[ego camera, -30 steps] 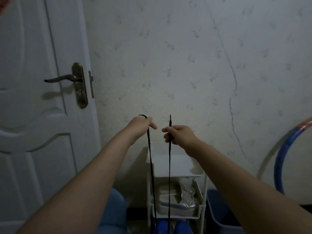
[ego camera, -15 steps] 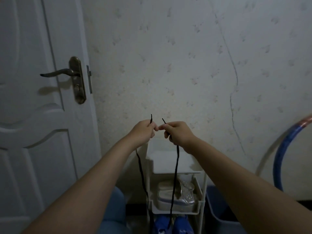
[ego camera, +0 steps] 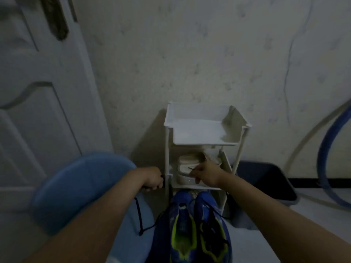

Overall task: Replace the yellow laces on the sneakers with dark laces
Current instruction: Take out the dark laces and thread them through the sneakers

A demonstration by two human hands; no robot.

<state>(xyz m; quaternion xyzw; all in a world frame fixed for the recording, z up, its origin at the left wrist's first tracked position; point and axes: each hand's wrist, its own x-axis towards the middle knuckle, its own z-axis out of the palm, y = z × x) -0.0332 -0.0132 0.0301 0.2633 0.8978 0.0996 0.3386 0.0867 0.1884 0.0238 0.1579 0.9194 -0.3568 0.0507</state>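
Dark lace: we are holding the dark lace (ego camera: 139, 217) at both ends. Its slack is hanging in a loop under the left grip (ego camera: 153, 179) and running across toward the sneakers (ego camera: 197, 224).
Sneakers: the blue pair is standing side by side on the floor (ego camera: 256, 243), lime lining showing. In this dim light we cannot tell which eyelets the lace is passing through.
Left grip: our fingers are curling round one strand, just left of the white shelf rack (ego camera: 207, 130).
Right grip: the right grip (ego camera: 207, 175) is pinching the other end, its tip poking out leftward, in front of the rack's middle shelf.
Key relation: the sneakers are lying below and between the two grips, nearer to us. Their long axis is running from us toward the rack. Neither grip looks clearly nearer, so we are judging that both ends need to come down and inward together.
Surroundings: a blue round object (ego camera: 81, 186) is sitting at the left by the door (ego camera: 38, 111). A dark bin (ego camera: 266, 183) and a blue hoop (ego camera: 326, 158) are standing at the right.
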